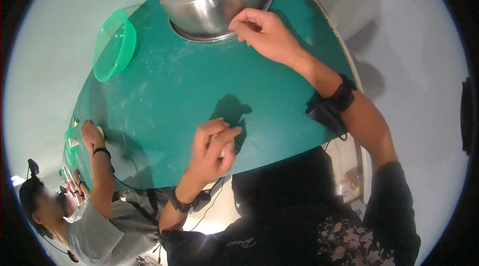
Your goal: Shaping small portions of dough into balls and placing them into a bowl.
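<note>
My left hand (pixel 212 149) is raised above the near edge of the green table. Its fingers curl around a small pale lump (pixel 223 149), mostly hidden by them; its exact kind does not show. Farther off, my right hand (pixel 267 34) reaches to the side of a large steel basin (pixel 209 9) that stands upside down on the table. The thumb and fingers there are bent together close to the basin's rim. Whether they touch the metal or pinch something small I cannot tell.
The green table (pixel 164 106) bears whitish smears. A translucent green bowl (pixel 116 46) lies tipped on its side at the far left edge. At left, a co-worker's hand (pixel 91 134) rests by a pale round piece (pixel 101 132). A wall rises along the right edge.
</note>
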### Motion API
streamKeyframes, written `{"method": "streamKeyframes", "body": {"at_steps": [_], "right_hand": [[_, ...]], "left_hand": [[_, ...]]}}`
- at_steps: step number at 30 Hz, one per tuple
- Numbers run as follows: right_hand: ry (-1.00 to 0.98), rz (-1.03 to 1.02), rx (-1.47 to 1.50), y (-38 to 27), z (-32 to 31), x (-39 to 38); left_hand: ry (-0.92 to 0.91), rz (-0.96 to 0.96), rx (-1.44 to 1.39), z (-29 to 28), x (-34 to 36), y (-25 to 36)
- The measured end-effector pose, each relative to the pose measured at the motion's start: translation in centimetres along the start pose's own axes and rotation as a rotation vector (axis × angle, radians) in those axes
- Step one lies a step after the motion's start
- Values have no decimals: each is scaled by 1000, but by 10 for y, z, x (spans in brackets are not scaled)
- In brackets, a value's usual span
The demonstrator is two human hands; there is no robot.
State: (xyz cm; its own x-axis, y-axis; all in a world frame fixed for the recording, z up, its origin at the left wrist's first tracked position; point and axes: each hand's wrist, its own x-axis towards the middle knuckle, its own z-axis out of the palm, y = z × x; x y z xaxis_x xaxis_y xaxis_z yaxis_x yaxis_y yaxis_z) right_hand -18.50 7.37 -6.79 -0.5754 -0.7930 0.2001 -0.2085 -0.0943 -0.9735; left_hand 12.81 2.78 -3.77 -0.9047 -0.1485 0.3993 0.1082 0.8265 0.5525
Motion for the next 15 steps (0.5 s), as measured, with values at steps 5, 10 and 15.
{"method": "streamKeyframes", "body": {"at_steps": [5, 10, 15], "right_hand": [[-17, 27, -37, -6, -6, 0], [-24, 11, -11, -5, -4, 1], [-49, 74, -3, -10, -3, 0]], "left_hand": [[-229, -169, 98, -16, 1, 21], [-372, 10, 282, 16, 28, 47], [-383, 63, 253, 20, 80, 30]]}}
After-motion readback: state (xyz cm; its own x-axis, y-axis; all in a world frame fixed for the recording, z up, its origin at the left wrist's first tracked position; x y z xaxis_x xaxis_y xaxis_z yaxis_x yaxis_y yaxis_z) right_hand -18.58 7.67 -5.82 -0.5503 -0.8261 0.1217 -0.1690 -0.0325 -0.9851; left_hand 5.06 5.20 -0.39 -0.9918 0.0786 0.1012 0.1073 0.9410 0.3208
